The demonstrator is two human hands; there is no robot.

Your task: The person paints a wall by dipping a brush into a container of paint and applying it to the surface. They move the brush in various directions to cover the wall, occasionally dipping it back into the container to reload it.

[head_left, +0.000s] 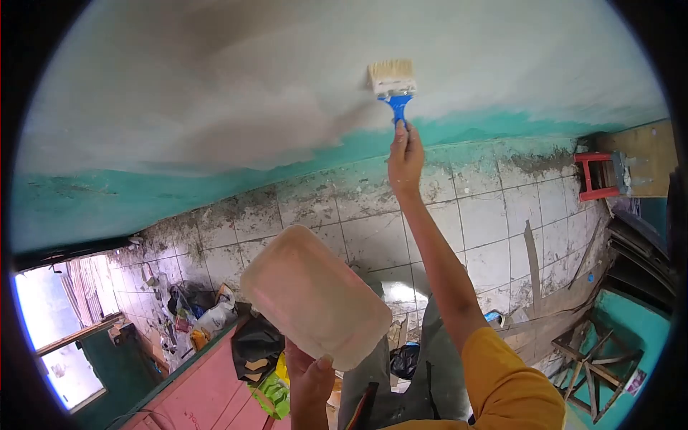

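Pale plastered wall [236,79], teal band below, tiled floor [466,222] cluttered left. Right hand [405,156] grips brush [393,84] on wall; left hand [309,380] holds tub [314,295].

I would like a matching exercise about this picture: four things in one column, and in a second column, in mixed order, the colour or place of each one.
Things
1. brush
2. tub
3. stool
4. sleeve

Colour or place
A. red, on the tiled floor at the far right
B. yellow, on the arm of the right hand
C. pale and translucent, held in the left hand
D. blue handle, gripped by the right hand

Pairs: 1-D, 2-C, 3-A, 4-B
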